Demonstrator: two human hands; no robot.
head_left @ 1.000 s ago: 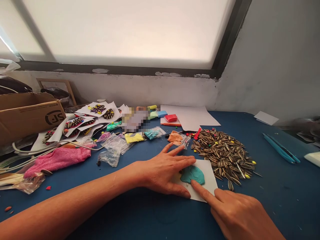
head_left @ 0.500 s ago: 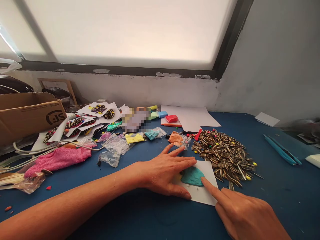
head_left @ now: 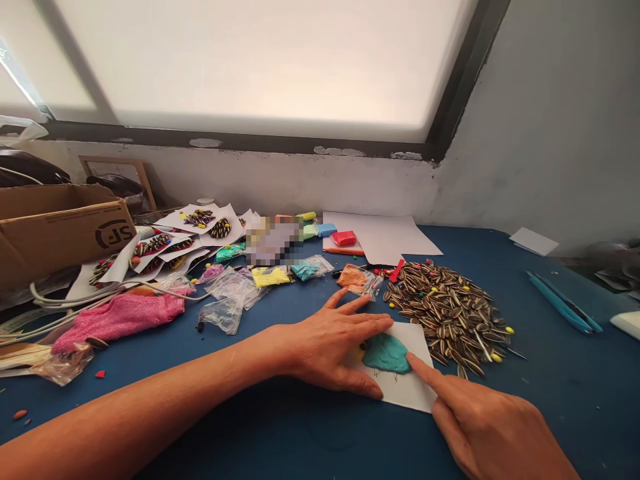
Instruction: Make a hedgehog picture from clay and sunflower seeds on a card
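A flattened patch of teal modelling clay [head_left: 387, 353] lies on a small white sheet of paper [head_left: 407, 392], with short pen strokes along its lower edge. My left hand [head_left: 335, 343] rests across the left part of the sheet, fingers spread, hiding that side; a bit of yellow peeks out beside the patch. The index fingertip of my right hand [head_left: 487, 413] touches the right edge of the clay. That finger is stretched out, the others curl under, and nothing is visible in the hand. A heap of striped sunflower seeds [head_left: 453, 313] sits just beyond the paper.
Bagged orange clay [head_left: 353, 277], yellow clay [head_left: 270, 275] and a pink cloth [head_left: 123, 317] lie across the blue table. Papers with seed pictures [head_left: 197, 219] are piled by a cardboard box [head_left: 65, 227]. Blue tweezers [head_left: 564, 303] lie at right; white sheets [head_left: 385, 233] lie at the back.
My right index fingertip has shifted slightly to the right along the edge of the teal clay. My left hand stays in place on the paper.
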